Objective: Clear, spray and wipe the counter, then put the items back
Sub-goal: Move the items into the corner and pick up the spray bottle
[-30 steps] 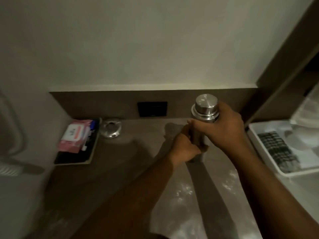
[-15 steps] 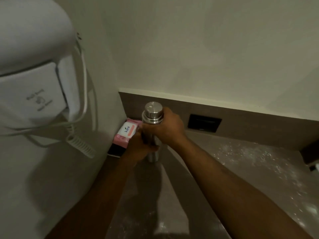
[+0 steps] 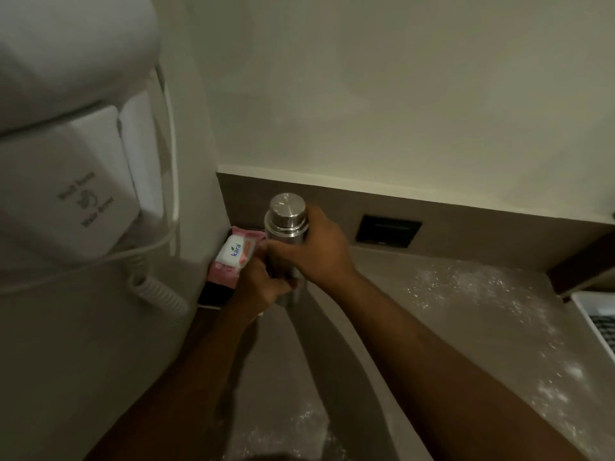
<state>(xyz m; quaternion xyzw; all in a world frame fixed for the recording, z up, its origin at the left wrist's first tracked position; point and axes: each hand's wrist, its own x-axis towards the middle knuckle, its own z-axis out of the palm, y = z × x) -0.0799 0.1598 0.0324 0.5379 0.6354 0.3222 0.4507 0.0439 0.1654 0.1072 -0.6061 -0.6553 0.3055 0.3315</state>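
A steel flask (image 3: 287, 221) with a round cap stands upright near the back left corner of the brown counter (image 3: 449, 327). My right hand (image 3: 321, 252) grips its upper body just under the cap. Lower down, my left hand (image 3: 263, 282) wraps round the flask's lower part, hiding most of the body and its base. A pink pack of wipes (image 3: 234, 257) lies on a dark flat item (image 3: 213, 296) in the corner, just left of my left hand.
A white wall-mounted hair dryer (image 3: 66, 181) with a coiled cord (image 3: 159, 291) hangs on the left wall. A black socket plate (image 3: 387, 231) sits in the backsplash. A white tray edge (image 3: 590, 314) shows at the far right. White specks dot the counter.
The flask, held in both hands, has travelled from the counter's right side to the back left corner by the wipes. In the last half second it barely moved.
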